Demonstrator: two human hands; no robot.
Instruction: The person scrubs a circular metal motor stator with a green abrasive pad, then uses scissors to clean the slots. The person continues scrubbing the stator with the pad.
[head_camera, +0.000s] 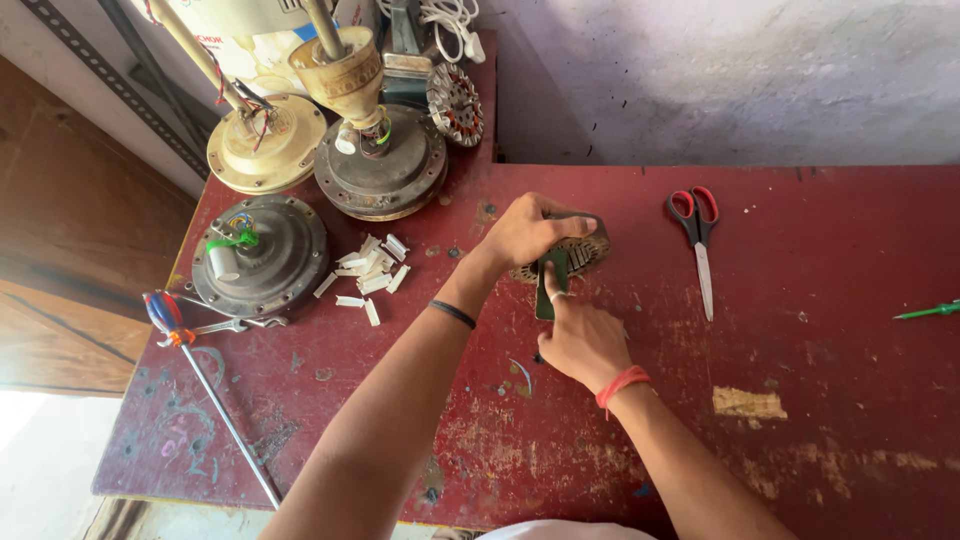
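Under the left hand (525, 232) — a half-hidden stator (588, 252), fingers clenched on it; right-hand (583, 340) fingers gripping a green strip (553, 280).

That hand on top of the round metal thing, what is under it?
Under the left hand sits a slotted round stator core on the red table. The right hand pushes a green strip against it. The hand covers most of the core.

A repair workshop is shown: a worn red bench (800, 330) is crowded with opened ceiling-fan motors (262, 255), a screwdriver (215, 400) and scissors (697, 245), set against a rough plastered wall (720, 80).
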